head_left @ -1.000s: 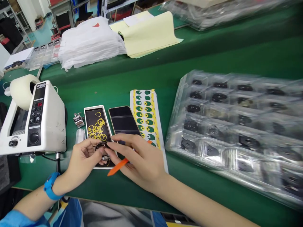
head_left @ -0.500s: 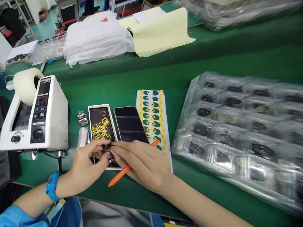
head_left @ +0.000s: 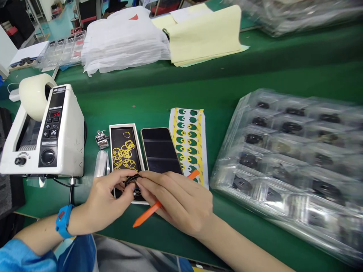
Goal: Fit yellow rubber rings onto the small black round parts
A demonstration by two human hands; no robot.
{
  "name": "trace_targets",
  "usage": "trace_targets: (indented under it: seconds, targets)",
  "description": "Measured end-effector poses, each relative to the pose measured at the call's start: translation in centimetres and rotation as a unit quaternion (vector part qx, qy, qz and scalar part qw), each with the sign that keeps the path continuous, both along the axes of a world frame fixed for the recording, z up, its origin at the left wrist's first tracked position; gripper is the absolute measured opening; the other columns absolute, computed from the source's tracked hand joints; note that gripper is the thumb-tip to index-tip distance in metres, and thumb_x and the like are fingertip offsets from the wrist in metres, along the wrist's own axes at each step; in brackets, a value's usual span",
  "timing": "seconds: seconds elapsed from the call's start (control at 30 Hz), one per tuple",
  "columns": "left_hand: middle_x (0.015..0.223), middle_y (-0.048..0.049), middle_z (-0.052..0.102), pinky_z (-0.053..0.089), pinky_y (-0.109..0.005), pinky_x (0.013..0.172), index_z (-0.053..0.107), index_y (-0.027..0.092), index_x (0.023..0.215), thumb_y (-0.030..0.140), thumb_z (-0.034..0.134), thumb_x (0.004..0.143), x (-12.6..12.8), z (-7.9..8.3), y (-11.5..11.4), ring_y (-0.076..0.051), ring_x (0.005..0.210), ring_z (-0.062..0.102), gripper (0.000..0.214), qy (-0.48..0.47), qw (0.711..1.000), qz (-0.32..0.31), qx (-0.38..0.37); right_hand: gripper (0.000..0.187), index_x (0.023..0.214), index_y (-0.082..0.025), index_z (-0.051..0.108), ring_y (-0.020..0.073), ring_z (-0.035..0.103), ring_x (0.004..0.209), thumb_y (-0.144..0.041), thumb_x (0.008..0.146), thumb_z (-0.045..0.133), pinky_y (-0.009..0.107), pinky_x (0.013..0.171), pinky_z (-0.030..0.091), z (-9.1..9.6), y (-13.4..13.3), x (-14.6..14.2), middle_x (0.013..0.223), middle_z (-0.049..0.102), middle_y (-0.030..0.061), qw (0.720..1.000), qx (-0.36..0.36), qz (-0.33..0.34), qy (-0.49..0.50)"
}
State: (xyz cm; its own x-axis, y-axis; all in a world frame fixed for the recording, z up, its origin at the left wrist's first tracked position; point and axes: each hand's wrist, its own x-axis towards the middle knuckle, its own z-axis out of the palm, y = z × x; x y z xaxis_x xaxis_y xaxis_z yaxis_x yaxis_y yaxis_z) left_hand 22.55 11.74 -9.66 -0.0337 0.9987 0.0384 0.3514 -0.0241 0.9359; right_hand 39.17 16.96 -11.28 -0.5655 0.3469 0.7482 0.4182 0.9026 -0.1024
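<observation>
Over the near end of a white-rimmed box (head_left: 139,151), both hands meet on a small black ring-shaped part (head_left: 131,180). My left hand (head_left: 109,202), with a blue band on its wrist, pinches the part between thumb and forefinger. On the other side, the fingertips of my right hand (head_left: 177,200) touch it too. Tucked through the right hand is an orange pen-like stick (head_left: 146,214), its pointed end toward me. Fingers hide much of the black part. Yellow ring-shaped pieces (head_left: 124,155) lie in the box.
A phone (head_left: 160,149) and a sticker sheet (head_left: 188,132) lie right of the box. To its left are a metal tally counter (head_left: 101,139), tweezers (head_left: 108,164) and a tape dispenser (head_left: 70,132). Stacked clear trays (head_left: 227,166) with black parts stand at right; white sheets (head_left: 124,41) lie behind.
The view has shifted a little, so the bench things appear slightly further right. Both hands keep hold of the black part, with barely any change in finger position.
</observation>
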Motion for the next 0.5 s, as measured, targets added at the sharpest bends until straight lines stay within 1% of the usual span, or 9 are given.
trace_targets:
  seconds: [0.07, 0.17, 0.33, 0.5]
  targets:
    - [0.083, -0.0061, 0.076, 0.058, -0.021, 0.066, 0.071, 0.013, 0.104, 0.016, 0.059, 0.084, 0.01, -0.10, -0.07, -0.015, 0.068, 0.070, 0.024, 0.006, 1.000, -0.006, 0.021, 0.011, 0.099, -0.015, 0.060, 0.0167, 0.062, 0.060, -0.009, 0.095, 0.051, 0.029, 0.054, 0.051, -0.01, -0.07, -0.07, 0.085, 0.075, 0.0111, 1.000, 0.000, -0.003, 0.008]
    - [0.082, -0.0058, 0.076, 0.059, -0.020, 0.065, 0.071, 0.012, 0.105, 0.015, 0.058, 0.085, 0.01, -0.26, -0.10, -0.014, 0.067, 0.070, 0.024, 0.012, 0.999, -0.014, 0.044, 0.009, 0.098, -0.011, 0.061, 0.0173, 0.062, 0.061, -0.009, 0.095, 0.052, 0.029, 0.054, 0.050, -0.05, -0.13, -0.18, 0.083, 0.074, 0.0130, 1.000, 0.003, -0.002, 0.022]
    - [0.081, -0.0067, 0.076, 0.058, -0.019, 0.065, 0.070, 0.010, 0.105, 0.013, 0.057, 0.085, -0.02, -0.41, -0.01, -0.014, 0.066, 0.070, 0.024, 0.016, 0.998, -0.017, 0.059, 0.009, 0.098, -0.010, 0.062, 0.0168, 0.061, 0.060, -0.008, 0.094, 0.054, 0.028, 0.054, 0.049, -0.23, -0.09, -0.21, 0.082, 0.075, 0.0130, 0.999, 0.017, -0.002, 0.029]
    - [0.080, -0.0059, 0.076, 0.058, -0.019, 0.064, 0.071, 0.011, 0.104, 0.013, 0.057, 0.084, -0.01, -0.36, -0.07, -0.013, 0.064, 0.069, 0.024, 0.023, 0.997, -0.015, 0.070, 0.008, 0.097, -0.009, 0.062, 0.0165, 0.059, 0.058, -0.008, 0.094, 0.054, 0.028, 0.053, 0.047, -0.24, -0.14, -0.20, 0.081, 0.075, 0.0130, 0.999, 0.036, -0.005, 0.019]
